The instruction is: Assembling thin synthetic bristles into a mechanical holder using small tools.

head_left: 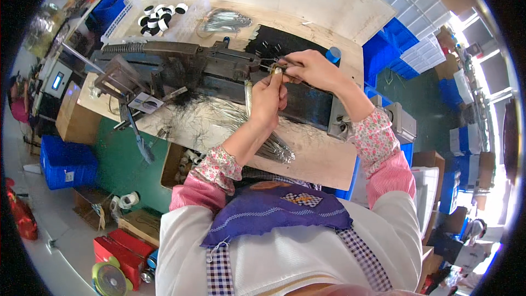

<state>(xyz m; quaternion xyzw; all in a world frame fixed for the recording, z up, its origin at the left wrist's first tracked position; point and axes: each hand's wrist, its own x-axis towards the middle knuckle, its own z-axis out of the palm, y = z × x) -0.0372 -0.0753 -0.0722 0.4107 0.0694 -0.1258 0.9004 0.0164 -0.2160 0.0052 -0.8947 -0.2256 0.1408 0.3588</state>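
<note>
My left hand (267, 98) is closed in a pinch, its thumb tip up against a small piece at the end of a dark metal machine (200, 66). Meeting it from the right, my right hand (313, 69) has its fingers bent around something small and dark. Both sets of fingertips nearly touch, so what each one grips is too small and covered to name. Under my left wrist lies a bundle of thin silvery wire-like strands (278, 149). Just beyond the hands, a black sheet (298, 41) carries a few thin bright pieces.
White-and-black rolls (163, 22) lie in a tray at the far left. A clear bag of silvery pieces (227, 21) is beside them. A blue cap (333, 54) stands near my right hand. Dark fibres (189, 111) litter the wooden bench (323, 156). Blue crates (383, 49) stand at right.
</note>
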